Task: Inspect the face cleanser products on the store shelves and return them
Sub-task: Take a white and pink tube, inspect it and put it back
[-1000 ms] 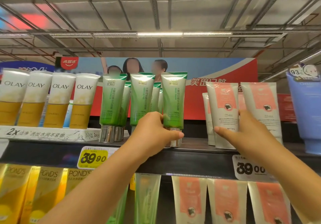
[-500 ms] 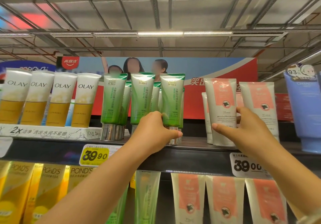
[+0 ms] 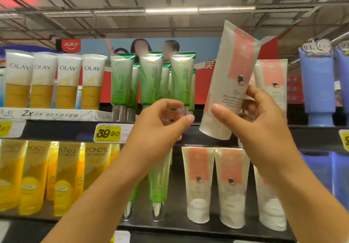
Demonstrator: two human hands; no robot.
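Note:
My right hand (image 3: 262, 122) grips a white cleanser tube with a pink label (image 3: 229, 76), lifted off the top shelf and tilted to the right, cap end down. My left hand (image 3: 162, 122) hovers just left of it with fingers curled and apart, holding nothing, in front of the green tubes (image 3: 182, 78) that stand on the top shelf (image 3: 62, 129). Another pink-label tube (image 3: 272, 80) stays upright on the shelf behind my right hand.
Olay tubes (image 3: 54, 80) stand at the top left, blue tubes (image 3: 317, 88) at the top right. The lower shelf holds Pond's tubes (image 3: 64, 174), green tubes (image 3: 158, 182) and pink-label tubes (image 3: 215, 184). Yellow price tag (image 3: 107, 133) on the shelf edge.
My right hand has pulled the pink-label tube off the shelf and raised it, tilted. My left hand has let go of the green tube and drawn back.

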